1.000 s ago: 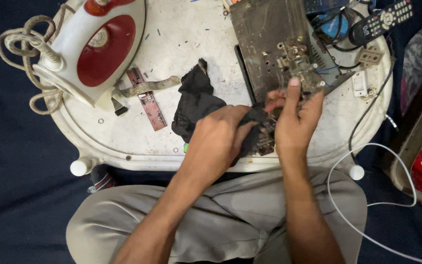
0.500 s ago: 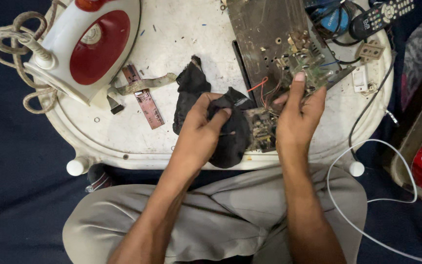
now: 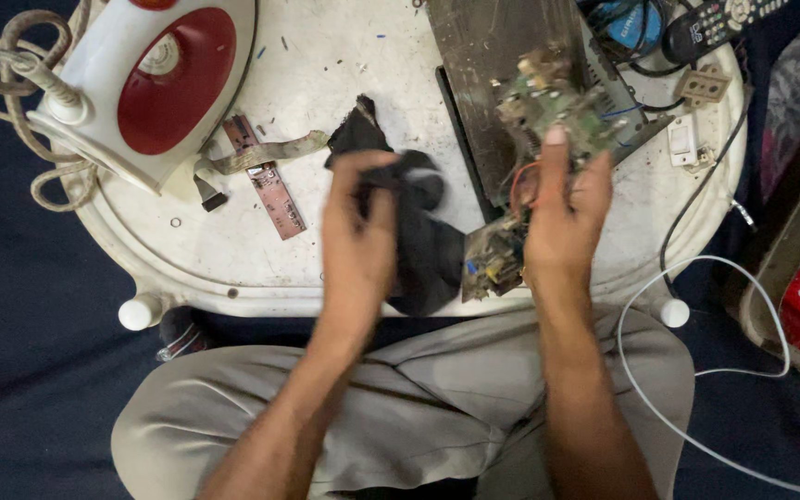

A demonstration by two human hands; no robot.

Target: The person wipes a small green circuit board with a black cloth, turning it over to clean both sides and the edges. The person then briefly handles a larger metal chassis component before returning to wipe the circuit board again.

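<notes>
My left hand [image 3: 359,243] grips a crumpled black cloth [image 3: 423,231] that lies over the front of a white oval table [image 3: 224,268]. My right hand [image 3: 567,218] holds a green circuit board [image 3: 562,106] tilted up off the table, thumb on its upper face. Red wires and a smaller board piece [image 3: 493,259] hang from it beside the cloth. A dark metal chassis plate [image 3: 493,56] lies behind the board.
A red and white clothes iron [image 3: 155,83] with a coiled cord [image 3: 11,69] sits at the far left. A small brown board strip [image 3: 270,185] lies mid-table. A remote control [image 3: 715,23], white switches [image 3: 687,143] and a white cable [image 3: 696,370] are at the right.
My left hand has slid left with the black cloth, away from the board. My right hand has lifted and tilted the circuit board higher.
</notes>
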